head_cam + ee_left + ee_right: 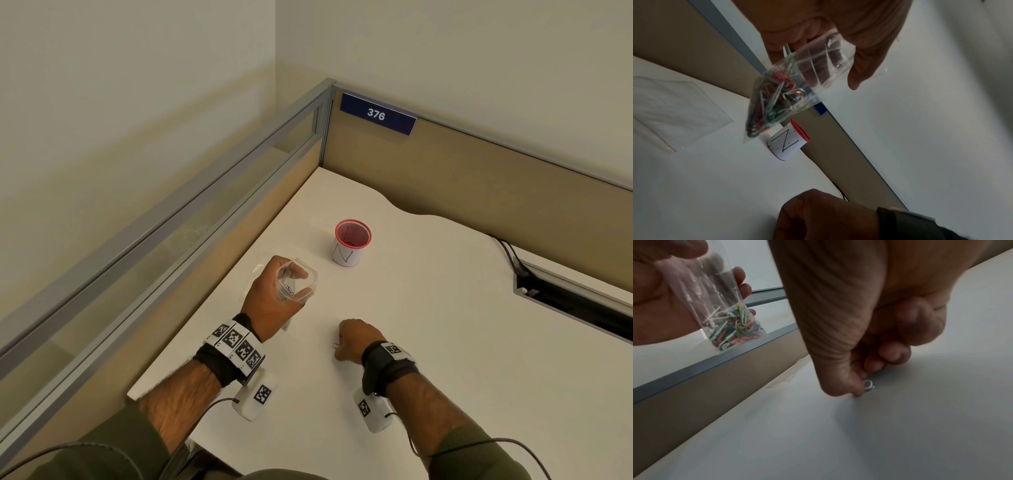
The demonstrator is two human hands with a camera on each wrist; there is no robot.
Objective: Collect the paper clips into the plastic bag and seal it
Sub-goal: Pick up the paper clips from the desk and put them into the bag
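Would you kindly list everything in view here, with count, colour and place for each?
plastic bag: one, clear, mouth open, held above the desk in the left hand
paper clips in the bag: many, mixed colours and silver, bunched at the bag's bottom
loose paper clip: one, silvery, on the desk at the right fingertips
cup: one, white with a red rim, upright on the desk beyond the hands
second clear bag: one, flat on the desk near the left partition
number sign: one, blue, reads 376, on the partition corner
desk: one, white
left hand: grip around the bag
right hand: fingers curled, pinching at the loose clip
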